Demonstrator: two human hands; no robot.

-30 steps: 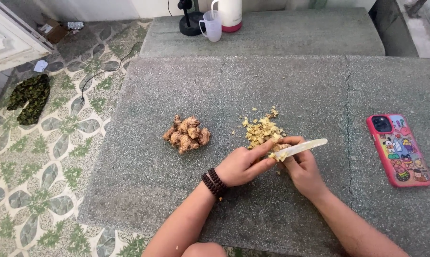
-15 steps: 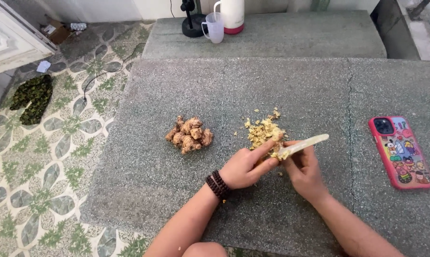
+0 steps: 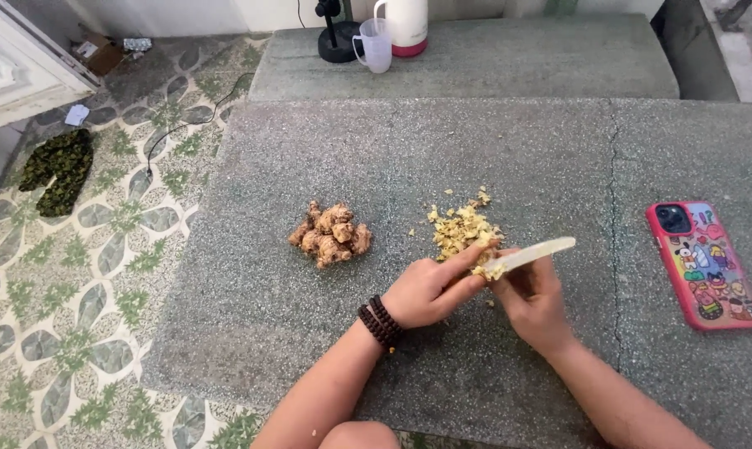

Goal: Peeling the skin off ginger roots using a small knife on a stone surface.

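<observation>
While the left hand [image 3: 430,291] is pinching a root piece [image 3: 490,270], the right hand [image 3: 532,301] is gripping a pale knife [image 3: 532,254], blade pointing right and slightly away.

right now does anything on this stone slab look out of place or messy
Mostly tidy. The phone in its pink case lies on the slab to the right, close to the cutting. A few yellow bits have strayed from the chopped pile. The right hand holds the knife, the left hand steadies a piece. A crack runs through the slab.

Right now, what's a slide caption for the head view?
Both hands, left hand and right hand, scrape ginger with a pale blade beside yellow peelings.
</observation>
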